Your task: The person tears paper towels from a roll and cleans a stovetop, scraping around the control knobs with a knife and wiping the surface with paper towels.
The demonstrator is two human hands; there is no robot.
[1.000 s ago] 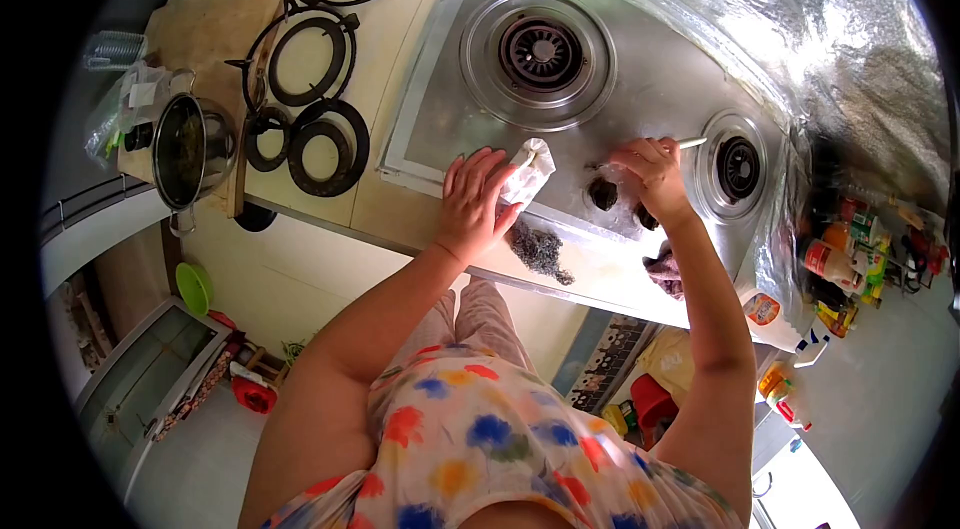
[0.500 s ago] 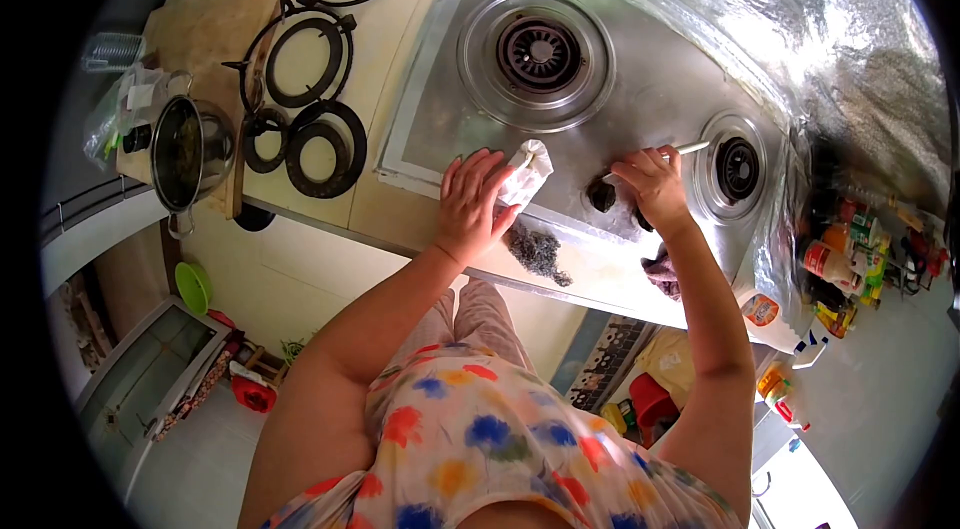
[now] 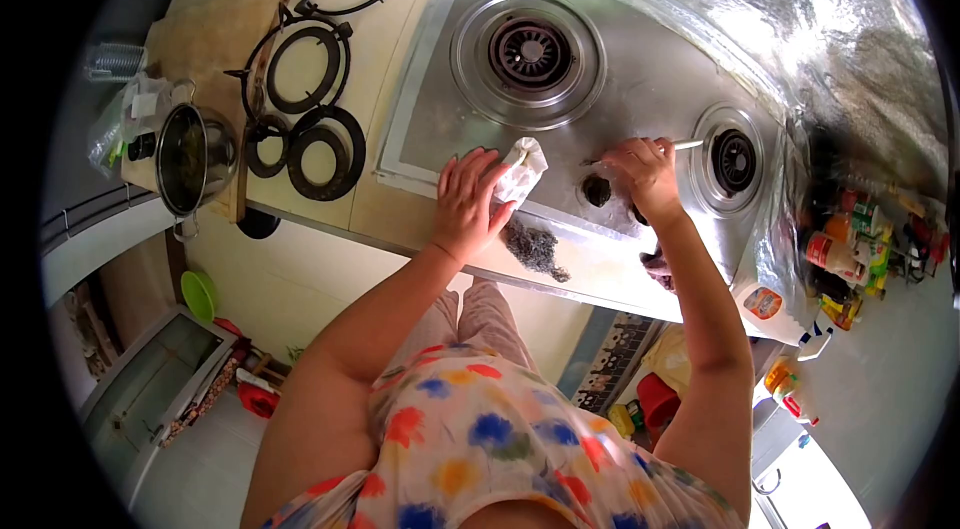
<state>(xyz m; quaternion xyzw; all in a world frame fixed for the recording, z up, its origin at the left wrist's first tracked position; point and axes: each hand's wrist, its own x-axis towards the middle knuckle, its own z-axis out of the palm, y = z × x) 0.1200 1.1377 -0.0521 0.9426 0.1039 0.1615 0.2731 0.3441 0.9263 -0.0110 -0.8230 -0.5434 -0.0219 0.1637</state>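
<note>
Before you, the gas stove point(image 3: 640, 89) carries 2 burners point(image 3: 531, 53); steel wool point(image 3: 533, 248) lies at its near edge, burner rings point(image 3: 352, 145) left, a cutting board point(image 3: 215, 29) farther left.

Hands point(image 3: 467, 197) point(image 3: 648, 177) could pass over bare steel point(image 3: 645, 74) between burners point(image 3: 532, 51) point(image 3: 734, 161); nearer, a dark knob point(image 3: 596, 191) obstructs.

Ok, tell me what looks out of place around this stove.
The black pan supports lie on the counter instead of over the gas stove's bare burners. Also, a straggling dark scouring pad sits loose at the front edge, beside the left hand.
</note>
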